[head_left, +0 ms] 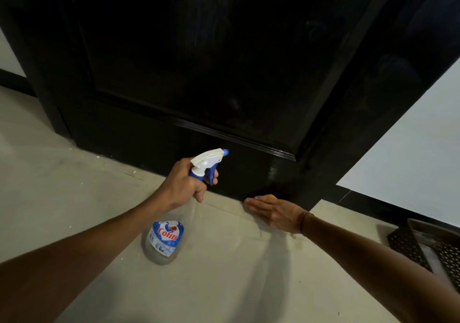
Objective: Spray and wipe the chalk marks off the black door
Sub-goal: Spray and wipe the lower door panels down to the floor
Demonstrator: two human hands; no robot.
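Low at the black door (199, 61), left hand (185, 182) gripping spray bottle (171, 223), right hand (271, 212) flat, fingers straight, on orange cloth (270, 196).

Left hand (184, 183) curled (right hand (272, 212) flat)

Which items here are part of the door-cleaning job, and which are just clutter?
In use:
- spray bottle, gripped by the left hand
- orange cloth, mostly hidden under the flat right hand
- black door

Lying about:
- perforated metal rack on the floor, far right
- white specks on the floor
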